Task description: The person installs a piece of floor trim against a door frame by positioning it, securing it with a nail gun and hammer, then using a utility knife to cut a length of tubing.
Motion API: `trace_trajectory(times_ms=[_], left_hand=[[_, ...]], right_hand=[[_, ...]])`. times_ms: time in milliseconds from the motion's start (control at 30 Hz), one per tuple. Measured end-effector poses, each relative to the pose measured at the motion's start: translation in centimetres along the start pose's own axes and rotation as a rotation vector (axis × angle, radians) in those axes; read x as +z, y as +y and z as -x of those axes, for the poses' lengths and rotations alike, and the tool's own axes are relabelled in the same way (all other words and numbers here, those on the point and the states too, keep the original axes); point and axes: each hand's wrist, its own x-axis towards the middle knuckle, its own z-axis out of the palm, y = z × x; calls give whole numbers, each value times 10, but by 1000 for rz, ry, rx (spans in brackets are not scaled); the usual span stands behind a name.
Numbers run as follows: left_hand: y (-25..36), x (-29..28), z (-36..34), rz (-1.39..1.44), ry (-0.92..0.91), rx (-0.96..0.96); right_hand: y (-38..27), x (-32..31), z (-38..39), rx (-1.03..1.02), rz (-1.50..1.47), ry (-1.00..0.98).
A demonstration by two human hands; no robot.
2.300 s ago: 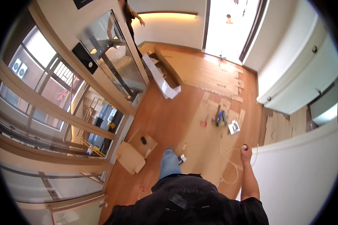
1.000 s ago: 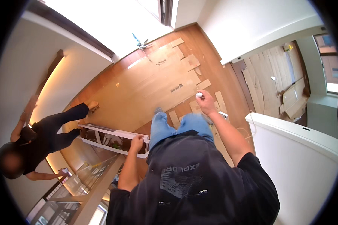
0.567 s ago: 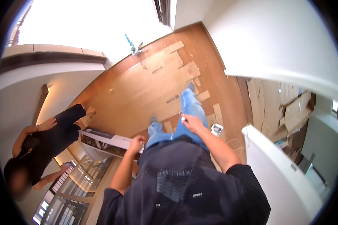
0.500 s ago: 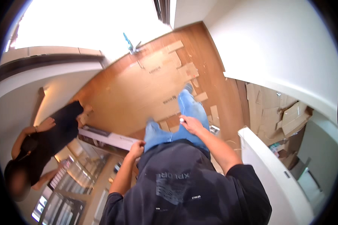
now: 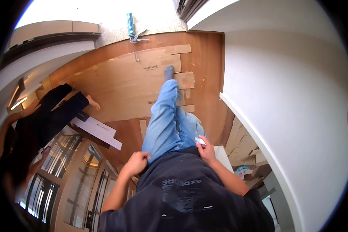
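Observation:
My right hand (image 5: 207, 151) is closed in front of my right hip around a small white object (image 5: 200, 140), whose kind I cannot make out. By my left hip, my left hand (image 5: 136, 163) is curled with its fingertips against the blue jeans (image 5: 162, 118). Whether anything is in that hand is hidden. Ahead, a caulking gun with a teal cartridge (image 5: 131, 26) lies at the edge where the wood floor meets a pale speckled surface. My grey-socked foot (image 5: 169, 72) is on the flattened cardboard (image 5: 116, 81).
At the left stands a person in dark clothes (image 5: 46, 116), barefoot on the cardboard's edge. A long white box (image 5: 98, 129) lies beside them, near glazed doors (image 5: 79, 193). A white wall (image 5: 274, 73) closes off the right side. More cardboard (image 5: 241, 145) covers the floor behind its edge.
I have stepped forward over the cardboard, so the caulking gun shows clearer and the white box has slid back to my left. The white object is still in my right hand.

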Motion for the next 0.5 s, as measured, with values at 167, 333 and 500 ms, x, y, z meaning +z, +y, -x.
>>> trace_trajectory(times_ms=[167, 333, 500], left_hand=[[90, -99, -231, -136, -37, 287], [122, -180, -524, -316, 442, 520], [122, -204, -754, -237, 452, 514]], right_hand=[[16, -22, -80, 93, -101, 195], [54, -40, -258, -35, -62, 246], [129, -20, -453, -181, -93, 291]])
